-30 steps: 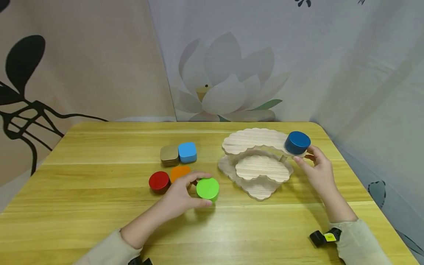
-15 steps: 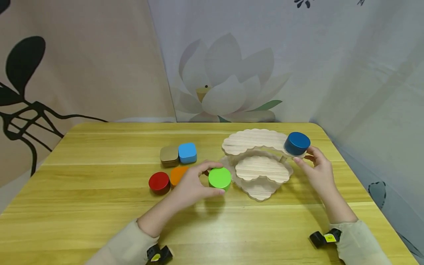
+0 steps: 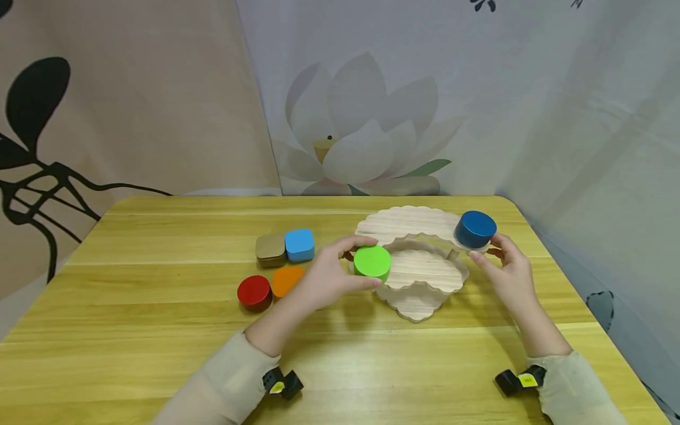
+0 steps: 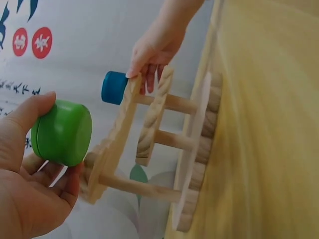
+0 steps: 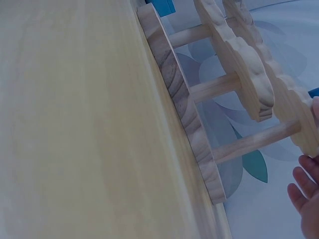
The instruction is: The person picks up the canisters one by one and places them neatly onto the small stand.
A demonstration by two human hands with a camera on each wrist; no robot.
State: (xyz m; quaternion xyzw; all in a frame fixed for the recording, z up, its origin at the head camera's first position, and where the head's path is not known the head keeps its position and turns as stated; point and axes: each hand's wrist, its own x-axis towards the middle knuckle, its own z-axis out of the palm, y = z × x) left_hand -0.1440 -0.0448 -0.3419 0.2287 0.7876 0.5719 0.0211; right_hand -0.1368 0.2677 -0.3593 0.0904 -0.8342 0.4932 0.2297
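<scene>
We note left hand [image 3: 333, 273] pinching green block [image 3: 372, 262], raised near left edge of stand [image 3: 425, 268]. Right hand [image 3: 508, 273] pinches right rim of top tier [image 3: 411, 223], beside blue block [image 3: 476, 229]. Gaps part the tiers; far edge of table [image 3: 159, 330] runs behind.

In head cam we've got a lt wood tbl [image 3: 133, 319], rounded far corners, grain running L-R, soft sheen nr ctr. Behind: pale backdrop [image 3: 180, 106], beige L, grey-white ctr + R, creases at R. Prints we see: blk plant [image 3: 38, 97] L, white flower [image 3: 361, 147] ctr; L wrist cam adds red circles [image 4: 42, 43].
</scene>
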